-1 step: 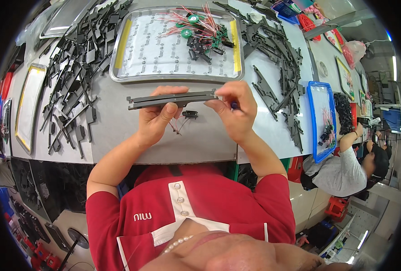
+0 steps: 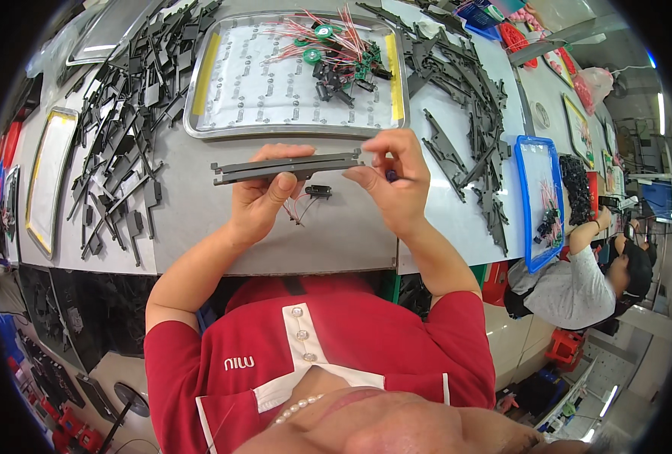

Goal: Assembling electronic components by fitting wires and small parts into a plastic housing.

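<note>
the left hand (image 2: 257,200) clamps its fingers, thumb in front, on a long dark strip (image 2: 305,161) above the counter (image 2: 343,246). the right hand (image 2: 402,193) bends in at the strip's right end, thumb and forefinger parted; whether they grip it, i cannot tell

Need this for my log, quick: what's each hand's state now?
Left hand: closed, holding dark part.
Right hand: half-curled at its right end, purple object by palm; grip unclear.
</note>
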`<state>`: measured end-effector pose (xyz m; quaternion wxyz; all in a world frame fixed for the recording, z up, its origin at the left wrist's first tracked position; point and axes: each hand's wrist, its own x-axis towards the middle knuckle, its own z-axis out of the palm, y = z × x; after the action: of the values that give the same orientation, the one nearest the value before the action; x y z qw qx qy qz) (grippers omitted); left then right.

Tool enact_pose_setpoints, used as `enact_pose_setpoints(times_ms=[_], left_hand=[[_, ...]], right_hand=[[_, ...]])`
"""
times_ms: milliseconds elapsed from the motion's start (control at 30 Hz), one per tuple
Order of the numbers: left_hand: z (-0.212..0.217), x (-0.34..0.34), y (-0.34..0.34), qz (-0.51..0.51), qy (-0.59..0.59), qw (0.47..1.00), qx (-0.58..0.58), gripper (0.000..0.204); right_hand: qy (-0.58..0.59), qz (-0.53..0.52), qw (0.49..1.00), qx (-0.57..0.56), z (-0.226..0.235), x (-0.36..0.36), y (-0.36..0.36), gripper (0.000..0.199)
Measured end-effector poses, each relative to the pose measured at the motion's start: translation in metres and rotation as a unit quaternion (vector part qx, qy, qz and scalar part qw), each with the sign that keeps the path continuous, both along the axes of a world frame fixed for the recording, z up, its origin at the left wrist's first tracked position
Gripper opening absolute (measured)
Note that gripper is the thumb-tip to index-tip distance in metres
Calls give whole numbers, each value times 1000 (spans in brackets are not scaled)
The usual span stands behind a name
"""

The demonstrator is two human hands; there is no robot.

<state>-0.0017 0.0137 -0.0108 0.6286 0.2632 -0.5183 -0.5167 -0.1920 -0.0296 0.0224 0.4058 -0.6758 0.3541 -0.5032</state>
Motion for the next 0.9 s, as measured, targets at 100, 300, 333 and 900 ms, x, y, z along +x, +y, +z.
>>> enact_pose_setpoints(times_ms=[100, 300, 333, 900], left_hand=[[-1, -2, 0, 14, -6, 1000, -12, 38], [-2, 0, 0, 16, -31, 999, -37, 37], [-2, -1, 0, 15, -32, 999, -37, 37], [-2, 0, -1, 38, -44, 998, -33, 37]], right_hand=[[-3, 66, 994, 90, 4, -2, -5, 28], [-71, 172, 946, 264, 4, -8, -7, 31], [-93, 183, 938, 281, 4, -8, -8, 30], [-106, 78, 967, 218, -2, -3, 0, 22]])
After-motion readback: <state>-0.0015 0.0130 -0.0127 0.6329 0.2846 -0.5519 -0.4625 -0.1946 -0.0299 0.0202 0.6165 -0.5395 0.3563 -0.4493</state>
